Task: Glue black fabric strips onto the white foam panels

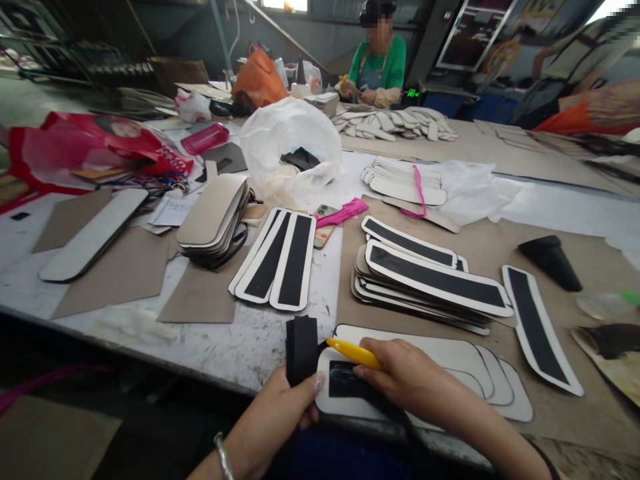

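My left hand is closed at the table's front edge. It grips a folded bundle of black strips, with the thumb on the end of a white rounded panel. On that panel lies a black strip, its near end shiny. My right hand is wrapped round a slim yellow tool, its tip pointing left and its working end hidden. The fingers of this hand rest over the black strip. Behind the panel more white rounded panels are fanned out.
Stacked panels with black strips stand behind my right hand. Further left are striped panels, a beige panel stack and a red bag. A white plastic bag stands mid-table. A person in green works across the table.
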The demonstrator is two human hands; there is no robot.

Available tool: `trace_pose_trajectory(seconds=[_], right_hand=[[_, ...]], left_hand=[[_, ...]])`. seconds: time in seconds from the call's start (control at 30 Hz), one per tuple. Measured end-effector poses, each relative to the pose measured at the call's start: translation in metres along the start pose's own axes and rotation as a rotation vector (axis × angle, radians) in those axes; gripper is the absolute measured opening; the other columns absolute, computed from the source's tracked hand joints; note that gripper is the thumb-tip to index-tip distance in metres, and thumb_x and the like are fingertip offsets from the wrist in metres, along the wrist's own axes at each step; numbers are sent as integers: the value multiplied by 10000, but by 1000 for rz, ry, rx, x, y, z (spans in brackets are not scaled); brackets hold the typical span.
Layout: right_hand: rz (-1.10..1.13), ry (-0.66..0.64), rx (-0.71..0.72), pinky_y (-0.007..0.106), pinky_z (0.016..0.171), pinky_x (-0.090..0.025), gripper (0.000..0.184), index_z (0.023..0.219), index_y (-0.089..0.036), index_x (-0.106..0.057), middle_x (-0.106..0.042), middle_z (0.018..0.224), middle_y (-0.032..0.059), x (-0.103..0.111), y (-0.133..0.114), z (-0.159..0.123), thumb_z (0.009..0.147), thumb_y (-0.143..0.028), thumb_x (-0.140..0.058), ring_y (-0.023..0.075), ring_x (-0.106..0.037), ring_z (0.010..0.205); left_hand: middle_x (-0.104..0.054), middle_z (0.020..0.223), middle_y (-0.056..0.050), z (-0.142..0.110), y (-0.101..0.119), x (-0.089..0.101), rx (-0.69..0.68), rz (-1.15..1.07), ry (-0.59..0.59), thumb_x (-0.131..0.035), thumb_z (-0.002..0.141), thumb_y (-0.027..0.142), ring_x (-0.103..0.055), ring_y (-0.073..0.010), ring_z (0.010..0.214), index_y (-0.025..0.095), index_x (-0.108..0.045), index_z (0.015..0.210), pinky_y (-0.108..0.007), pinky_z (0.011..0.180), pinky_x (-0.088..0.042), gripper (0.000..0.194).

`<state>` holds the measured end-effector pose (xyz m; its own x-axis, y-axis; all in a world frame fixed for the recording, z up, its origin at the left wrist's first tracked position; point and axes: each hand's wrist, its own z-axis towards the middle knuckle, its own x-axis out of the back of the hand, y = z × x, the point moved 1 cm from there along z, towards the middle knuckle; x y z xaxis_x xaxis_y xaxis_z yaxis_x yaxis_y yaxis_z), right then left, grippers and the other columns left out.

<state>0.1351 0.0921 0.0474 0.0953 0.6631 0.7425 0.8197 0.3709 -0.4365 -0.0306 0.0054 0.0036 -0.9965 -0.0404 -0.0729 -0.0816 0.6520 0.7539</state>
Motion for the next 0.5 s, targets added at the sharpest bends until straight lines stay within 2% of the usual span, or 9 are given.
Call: trace_pose_trajectory(seconds=[0.3,0.4,0.5], right_hand=[[100,-57,-58,233,531,-318,188,763,-171,-565,-590,682,34,0,-3,2,801,-332,-477,142,-509,589],[179,-82,-63,230,515,-301,188,713,-175,-534,-533,637,-1,3,1,-2,788,-339,-480,121,-447,553],[320,-89,-3,216,517,-301,188,674,-187,-479,-445,612,-39,6,2,-5,791,-333,-466,100,-380,545]], left_hand=[[-530,513,3,0,-1,2,-18,-27,-3,-543,754,396,-427,-91,486,130,-531,663,-225,505,-307,281],[-529,521,-1,1,0,1,-35,-29,-2,-535,752,398,-426,-95,485,128,-532,663,-231,505,-309,284],[-518,529,3,1,2,0,-46,-20,-13,-523,758,405,-421,-98,493,130,-527,669,-238,512,-311,290]])
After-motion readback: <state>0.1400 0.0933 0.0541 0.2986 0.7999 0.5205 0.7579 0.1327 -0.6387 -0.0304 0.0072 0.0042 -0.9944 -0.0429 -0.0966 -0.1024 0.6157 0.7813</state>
